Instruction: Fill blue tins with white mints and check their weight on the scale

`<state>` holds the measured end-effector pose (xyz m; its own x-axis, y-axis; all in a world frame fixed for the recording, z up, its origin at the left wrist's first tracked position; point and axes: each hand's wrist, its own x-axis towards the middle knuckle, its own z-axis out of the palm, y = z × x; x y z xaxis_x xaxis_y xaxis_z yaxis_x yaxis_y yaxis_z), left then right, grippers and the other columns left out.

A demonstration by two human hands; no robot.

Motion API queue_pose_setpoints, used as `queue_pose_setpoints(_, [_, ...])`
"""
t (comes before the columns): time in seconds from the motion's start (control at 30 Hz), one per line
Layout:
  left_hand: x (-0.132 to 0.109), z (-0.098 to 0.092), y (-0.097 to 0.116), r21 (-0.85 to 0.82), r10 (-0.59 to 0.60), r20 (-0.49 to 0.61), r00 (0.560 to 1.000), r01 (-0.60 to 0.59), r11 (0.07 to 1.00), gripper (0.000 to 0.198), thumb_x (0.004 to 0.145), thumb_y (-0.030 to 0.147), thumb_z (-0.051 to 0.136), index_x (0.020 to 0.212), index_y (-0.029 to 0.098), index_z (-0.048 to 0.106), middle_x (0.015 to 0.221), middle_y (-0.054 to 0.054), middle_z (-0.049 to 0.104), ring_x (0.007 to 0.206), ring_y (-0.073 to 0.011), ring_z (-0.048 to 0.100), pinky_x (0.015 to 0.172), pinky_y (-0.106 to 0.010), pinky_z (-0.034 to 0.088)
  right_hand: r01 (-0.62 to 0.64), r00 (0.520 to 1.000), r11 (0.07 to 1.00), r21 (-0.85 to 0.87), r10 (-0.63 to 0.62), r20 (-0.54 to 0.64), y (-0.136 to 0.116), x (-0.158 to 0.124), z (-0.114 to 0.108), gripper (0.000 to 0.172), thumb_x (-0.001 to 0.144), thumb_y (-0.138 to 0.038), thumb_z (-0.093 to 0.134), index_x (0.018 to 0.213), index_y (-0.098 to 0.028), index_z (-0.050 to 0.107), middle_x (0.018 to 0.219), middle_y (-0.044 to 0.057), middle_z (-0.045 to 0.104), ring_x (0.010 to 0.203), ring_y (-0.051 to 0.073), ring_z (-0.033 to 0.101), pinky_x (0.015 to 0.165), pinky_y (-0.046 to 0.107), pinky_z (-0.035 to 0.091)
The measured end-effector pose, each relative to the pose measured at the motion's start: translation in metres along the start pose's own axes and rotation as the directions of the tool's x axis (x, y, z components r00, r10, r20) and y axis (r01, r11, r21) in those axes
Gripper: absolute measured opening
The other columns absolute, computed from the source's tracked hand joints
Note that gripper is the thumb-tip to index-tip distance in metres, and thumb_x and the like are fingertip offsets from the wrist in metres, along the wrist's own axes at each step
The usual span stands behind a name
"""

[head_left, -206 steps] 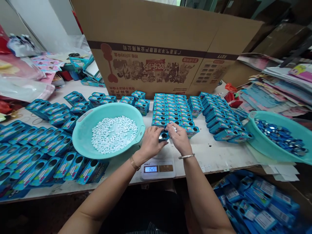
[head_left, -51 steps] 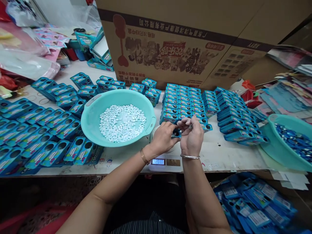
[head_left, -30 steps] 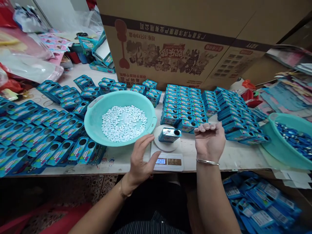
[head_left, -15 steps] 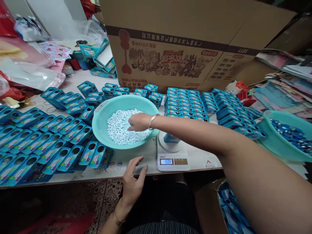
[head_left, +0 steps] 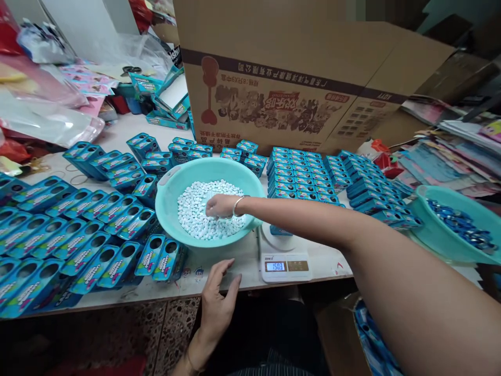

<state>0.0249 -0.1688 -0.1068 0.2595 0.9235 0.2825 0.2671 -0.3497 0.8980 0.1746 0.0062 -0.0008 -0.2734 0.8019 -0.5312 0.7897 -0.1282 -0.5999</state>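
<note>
A turquoise plastic bowl [head_left: 168, 219] holds a heap of small white candy-like pellets [head_left: 195, 219]. My right hand [head_left: 221, 206], with a bracelet at the wrist, reaches into the bowl with its fingers curled down at the pellets. What those fingers grip is hidden; a pale, see-through shape shows beside them. By the table's front edge, my left hand [head_left: 219, 295] is open and empty, thumb apart from the fingers. Between the arms sits a white digital scale [head_left: 285, 269] reading about 150.3. On its plate stands a blue box [head_left: 279, 230], mostly covered by my right forearm.
Rows of blue boxes with round holes [head_left: 90, 230] fill the table's left. More boxes [head_left: 299, 172] stand behind the scale. A large cardboard carton [head_left: 274, 42] rises at the back. On the right, another turquoise bowl [head_left: 438, 237] holds blue wrapped pieces, near stacked papers [head_left: 450, 151].
The view has shifted slightly, so most things sit a little lower and further right. My right hand stays in the pellets. The scale reading went from about 150.4 to 150.3.
</note>
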Motion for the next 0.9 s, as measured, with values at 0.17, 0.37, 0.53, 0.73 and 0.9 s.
queue_pose_setpoints(0.17, [0.0, 0.005, 0.001, 0.007, 0.019, -0.003, 1.0, -0.019, 1.0, 0.023, 0.09, 0.028, 0.061, 0.111, 0.02, 0.066, 0.105, -0.009, 0.07, 0.097, -0.0218, 0.069, 0.086, -0.038, 0.06, -0.037, 0.985, 0.343, 0.939, 0.171, -0.024, -0.017, -0.005, -0.01, 0.023, 0.097, -0.024, 0.05, 0.075, -0.018, 0.051, 0.056, -0.006, 0.049, 0.039, 0.003, 0.036, 0.038, 0.012, 0.029])
queue_pose_setpoints(0.37, [0.005, 0.013, 0.007, 0.022, 0.1, 0.023, 0.995, -0.1, 0.995, 0.023, 0.09, 0.028, 0.061, 0.112, 0.021, 0.065, 0.104, -0.008, 0.071, 0.093, -0.0217, 0.07, 0.08, -0.035, 0.061, 0.247, 0.969, -0.312, 0.917, 0.094, -0.229, -0.028, -0.056, -0.007, 0.028, 0.101, -0.031, 0.046, 0.075, -0.02, 0.044, 0.054, -0.011, 0.035, 0.037, 0.003, 0.023, 0.035, 0.01, 0.023])
queue_pose_setpoints(0.53, [0.036, 0.022, 0.039, 0.038, 0.263, 0.033, 0.964, -0.264, 0.964, 0.026, 0.091, 0.024, 0.061, 0.116, 0.022, 0.062, 0.107, -0.007, 0.07, 0.097, -0.0202, 0.069, 0.086, -0.034, 0.059, 0.616, 0.783, -0.267, 0.741, 0.312, -0.538, 0.03, -0.149, -0.009, 0.03, 0.094, -0.041, 0.061, 0.077, -0.021, 0.046, 0.056, -0.011, 0.034, 0.037, 0.003, 0.02, 0.034, 0.01, 0.016])
queue_pose_setpoints(0.73, [0.09, 0.063, 0.076, 0.136, 0.471, 0.066, 0.88, -0.475, 0.869, 0.032, 0.091, 0.021, 0.06, 0.123, 0.021, 0.058, 0.111, -0.009, 0.066, 0.105, -0.0227, 0.063, 0.092, -0.037, 0.054, 0.852, 0.457, -0.16, 0.498, 0.69, -0.561, 0.102, -0.181, -0.003, 0.031, 0.091, -0.043, 0.064, 0.076, -0.021, 0.048, 0.053, -0.012, 0.038, 0.038, 0.003, 0.031, 0.038, 0.012, 0.03])
queue_pose_setpoints(0.9, [0.114, 0.085, 0.087, 0.355, 0.431, 0.234, 0.872, -0.489, 0.797, 0.015, 0.094, 0.022, 0.055, 0.103, 0.019, 0.066, 0.092, -0.007, 0.064, 0.088, -0.023, 0.059, 0.078, -0.035, 0.051, 0.854, 0.461, -0.185, 0.487, 0.703, -0.541, 0.114, -0.172, 0.001, 0.034, 0.088, -0.048, 0.065, 0.076, -0.02, 0.05, 0.055, -0.011, 0.042, 0.04, 0.002, 0.035, 0.042, 0.014, 0.035])
